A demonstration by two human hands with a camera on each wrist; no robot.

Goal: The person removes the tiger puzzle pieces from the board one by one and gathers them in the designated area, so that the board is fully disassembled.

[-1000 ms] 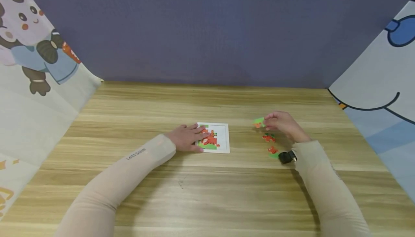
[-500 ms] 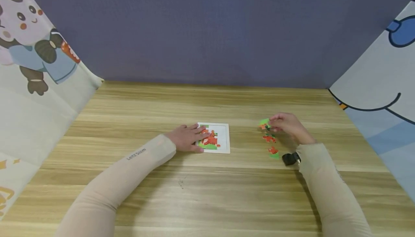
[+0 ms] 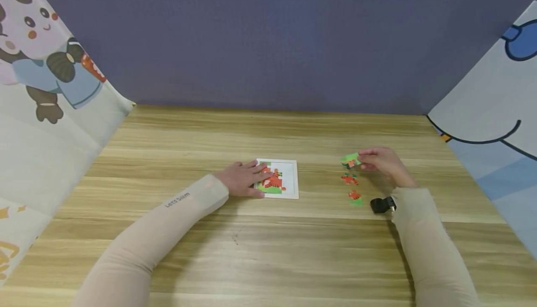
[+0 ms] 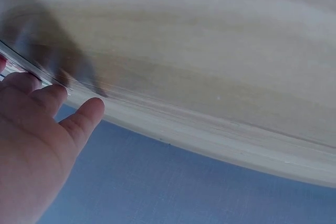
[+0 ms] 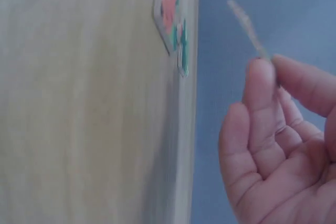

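My left hand [image 3: 241, 179] lies with its fingers spread over the left part of a white-framed jigsaw board [image 3: 296, 181]. Under and beside those fingers, fitted pieces [image 3: 273, 182] show an orange striped figure on green. My right hand [image 3: 379, 162] pinches a green jigsaw piece [image 3: 354, 157] between thumb and fingers; the right wrist view shows this piece [image 5: 245, 23] edge-on. Orange and dark green patches show at its lower edge, and I cannot tell whether they belong to it or to another piece. Nearer the body lie an orange piece [image 3: 349, 179] and an orange-and-green piece [image 3: 355, 198].
The wood-grain table [image 3: 268, 251] reaches back to a blue-purple panel [image 3: 277, 41]. Cartoon-printed sheets [image 3: 63, 64] stand along its left and right sides. A black device [image 3: 381, 205] sits at the right wrist.
My right hand has shifted to the right with the pinched jigsaw piece. The left hand stays on the board, and the two pieces nearer the body keep their places.
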